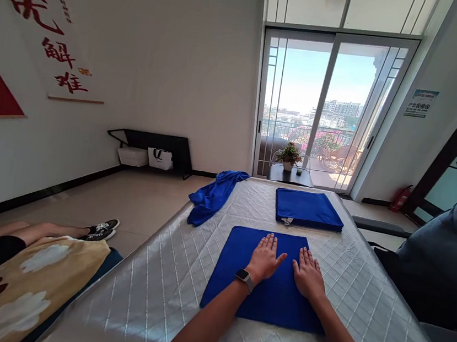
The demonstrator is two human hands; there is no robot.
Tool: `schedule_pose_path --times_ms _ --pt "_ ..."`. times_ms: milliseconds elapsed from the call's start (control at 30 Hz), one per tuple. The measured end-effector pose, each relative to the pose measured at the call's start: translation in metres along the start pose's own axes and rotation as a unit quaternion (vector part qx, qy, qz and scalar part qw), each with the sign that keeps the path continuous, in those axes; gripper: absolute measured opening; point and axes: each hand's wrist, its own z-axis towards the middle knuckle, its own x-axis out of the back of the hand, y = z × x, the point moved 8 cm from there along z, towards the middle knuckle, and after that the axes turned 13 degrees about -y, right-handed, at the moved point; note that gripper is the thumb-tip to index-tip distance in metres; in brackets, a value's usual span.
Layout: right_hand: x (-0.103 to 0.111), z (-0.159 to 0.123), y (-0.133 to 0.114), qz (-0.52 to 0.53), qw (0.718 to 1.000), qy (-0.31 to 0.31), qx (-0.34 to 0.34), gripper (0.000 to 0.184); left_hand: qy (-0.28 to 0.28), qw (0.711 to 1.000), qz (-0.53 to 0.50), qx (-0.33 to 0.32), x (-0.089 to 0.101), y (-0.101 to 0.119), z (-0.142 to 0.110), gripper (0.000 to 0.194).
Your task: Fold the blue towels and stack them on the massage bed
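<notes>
So we're seeing the front cloth (277,298) lying on the table (155,289) near us, a cloth stack (309,207) sitting behind it, a loose cloth (213,198) lying back-left.

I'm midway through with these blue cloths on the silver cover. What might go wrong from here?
Shifting or creasing: the left hand and right hand rest on the flat blue cloth, so uneven pressure might drag or wrinkle it.
Bumping: the folded stack sits just beyond, so a forward push could disturb it.
Falling: the crumpled blue cloth lies at the silver cover's left edge and might slip off.
</notes>
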Motion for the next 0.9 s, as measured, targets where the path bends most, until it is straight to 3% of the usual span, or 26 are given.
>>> schedule_pose_path --times_ms 100,200,300,533,633,733,900 --pt "-0.001 -0.002 0.001 -0.011 1.0 -0.004 0.013 0.063 0.005 0.996 -0.024 -0.082 -0.019 0.066 0.003 0.074" --pt "-0.001 -0.003 0.002 -0.005 1.0 -0.005 0.018 0.063 -0.02 0.997 -0.047 -0.066 -0.028 0.076 -0.001 0.076" --pt "0.001 -0.003 0.001 0.006 1.0 -0.004 0.012 0.066 -0.033 0.998 -0.046 -0.04 -0.021 0.048 -0.015 0.08" --pt "0.002 -0.003 0.0 0.023 1.0 0.002 0.0 0.068 -0.072 0.993 -0.034 0.087 0.002 -0.069 -0.074 0.091" --pt "0.003 -0.002 0.0 0.02 1.0 0.007 -0.001 0.068 -0.063 0.99 -0.026 0.124 0.004 -0.106 -0.097 0.092" --pt "0.006 -0.004 -0.001 0.01 1.0 0.002 -0.005 0.067 -0.041 0.99 -0.023 0.13 0.002 -0.12 -0.107 0.091" --pt "0.011 -0.028 -0.003 -0.007 0.999 0.03 0.023 0.066 -0.025 0.992 -0.018 0.123 -0.004 -0.12 -0.108 0.09"
